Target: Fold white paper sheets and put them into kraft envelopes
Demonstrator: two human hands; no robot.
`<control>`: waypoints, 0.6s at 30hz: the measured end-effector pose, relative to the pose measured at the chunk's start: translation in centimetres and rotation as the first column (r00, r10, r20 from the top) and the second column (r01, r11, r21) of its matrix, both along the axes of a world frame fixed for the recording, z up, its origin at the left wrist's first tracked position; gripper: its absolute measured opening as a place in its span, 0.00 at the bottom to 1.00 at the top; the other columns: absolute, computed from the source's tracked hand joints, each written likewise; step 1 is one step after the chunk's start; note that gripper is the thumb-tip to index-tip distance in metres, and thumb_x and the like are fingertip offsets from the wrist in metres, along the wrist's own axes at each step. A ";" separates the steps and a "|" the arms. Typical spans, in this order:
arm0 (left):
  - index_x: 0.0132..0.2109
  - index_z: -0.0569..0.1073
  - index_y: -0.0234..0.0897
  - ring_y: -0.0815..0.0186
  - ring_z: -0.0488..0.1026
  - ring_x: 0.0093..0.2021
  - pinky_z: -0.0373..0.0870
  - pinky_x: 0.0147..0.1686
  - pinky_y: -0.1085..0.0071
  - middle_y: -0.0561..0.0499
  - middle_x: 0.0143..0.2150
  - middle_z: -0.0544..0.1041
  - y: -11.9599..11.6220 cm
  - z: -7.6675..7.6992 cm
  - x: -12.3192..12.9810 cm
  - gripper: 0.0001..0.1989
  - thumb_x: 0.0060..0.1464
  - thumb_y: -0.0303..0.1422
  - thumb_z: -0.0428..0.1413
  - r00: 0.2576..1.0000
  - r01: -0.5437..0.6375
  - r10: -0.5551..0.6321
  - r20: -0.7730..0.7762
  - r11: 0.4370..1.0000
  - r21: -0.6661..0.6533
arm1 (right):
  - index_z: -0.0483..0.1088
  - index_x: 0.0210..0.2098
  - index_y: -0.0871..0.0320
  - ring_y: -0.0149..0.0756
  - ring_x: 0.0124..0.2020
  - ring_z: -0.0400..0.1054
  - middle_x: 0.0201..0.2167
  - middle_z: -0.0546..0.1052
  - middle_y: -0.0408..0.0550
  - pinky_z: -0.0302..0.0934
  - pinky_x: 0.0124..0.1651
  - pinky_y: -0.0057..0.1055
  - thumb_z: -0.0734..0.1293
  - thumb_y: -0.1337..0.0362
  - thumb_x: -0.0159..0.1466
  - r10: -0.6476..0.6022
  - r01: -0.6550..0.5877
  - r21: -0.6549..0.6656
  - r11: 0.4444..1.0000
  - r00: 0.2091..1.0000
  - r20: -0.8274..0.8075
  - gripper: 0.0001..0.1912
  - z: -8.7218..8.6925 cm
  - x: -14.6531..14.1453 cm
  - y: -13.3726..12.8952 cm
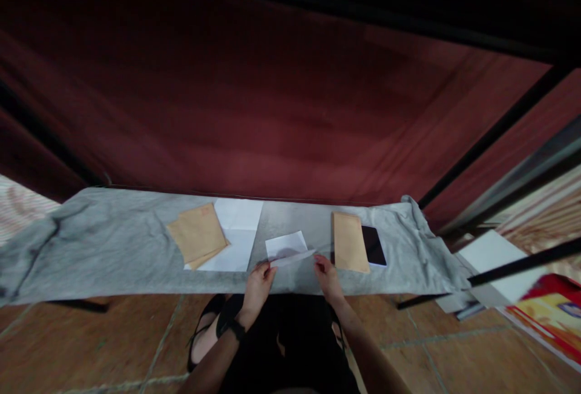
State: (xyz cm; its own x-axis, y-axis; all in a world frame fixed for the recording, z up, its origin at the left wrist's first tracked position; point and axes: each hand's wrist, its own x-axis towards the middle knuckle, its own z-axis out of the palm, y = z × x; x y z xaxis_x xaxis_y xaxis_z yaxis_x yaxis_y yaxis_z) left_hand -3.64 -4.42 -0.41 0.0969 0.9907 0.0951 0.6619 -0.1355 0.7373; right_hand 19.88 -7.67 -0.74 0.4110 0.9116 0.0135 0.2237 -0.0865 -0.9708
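Observation:
A folded white paper [287, 245] lies near the front middle of the cloth, its near flap raised at an angle. My left hand [259, 284] pinches the left end of that flap between thumb and fingers. At the flap's right end is my right hand [325, 274], its fingers bent close together; whether it grips the paper is too small to tell. Brown envelopes [200, 233] overlap a larger white sheet [242, 233] to the left. On the right, a stack of brown envelopes [349, 242] lies beside a dark tablet or phone [374, 245].
A grey cloth [122, 242] covers the long narrow table, with wrinkles at both ends. Behind it hangs a dark red panel [254, 109] between black metal bars. A white box [499, 261] and a red and yellow package [551, 315] are at the far right.

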 end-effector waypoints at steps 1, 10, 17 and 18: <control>0.42 0.79 0.36 0.57 0.79 0.45 0.75 0.48 0.61 0.44 0.41 0.82 0.2 0.1 0.1 0.10 0.61 0.33 0.53 1.000 -0.019 0.019 -0.018 1.000 -0.020 | 0.76 0.39 0.56 0.45 0.40 0.75 0.36 0.79 0.52 0.69 0.47 0.39 0.68 0.59 0.58 -0.003 0.004 -0.018 1.000 0.999 0.052 0.11 0.0 -0.1 0.5; 0.61 0.70 0.36 0.59 0.80 0.39 0.71 0.39 0.68 0.45 0.41 0.83 2.0 1.8 1.3 0.20 0.63 0.33 0.53 0.981 -0.137 0.107 -0.161 0.973 -0.186 | 0.76 0.39 0.54 0.36 0.37 0.76 0.41 0.78 0.49 0.64 0.39 0.27 0.64 0.64 0.66 0.060 0.060 -0.227 0.972 0.872 0.486 0.08 0.7 -1.1 3.2; 0.70 0.57 0.36 0.56 0.81 0.43 0.71 0.41 0.65 0.44 0.44 0.82 2.0 3.6 2.3 0.30 0.64 0.36 0.52 0.942 -0.209 0.119 -0.315 0.941 -0.268 | 0.74 0.37 0.55 0.33 0.36 0.75 0.40 0.78 0.48 0.62 0.37 0.24 0.64 0.64 0.68 0.124 0.084 -0.285 0.955 0.758 0.641 0.06 0.8 -1.3 3.6; 0.70 0.56 0.36 0.55 0.81 0.43 0.72 0.42 0.65 0.43 0.43 0.82 2.0 3.7 2.5 0.30 0.64 0.37 0.51 0.933 -0.217 0.116 -0.341 0.937 -0.273 | 0.74 0.37 0.55 0.33 0.36 0.75 0.40 0.78 0.48 0.62 0.37 0.24 0.64 0.65 0.68 0.132 0.081 -0.284 0.955 0.743 0.656 0.06 0.7 -1.4 3.5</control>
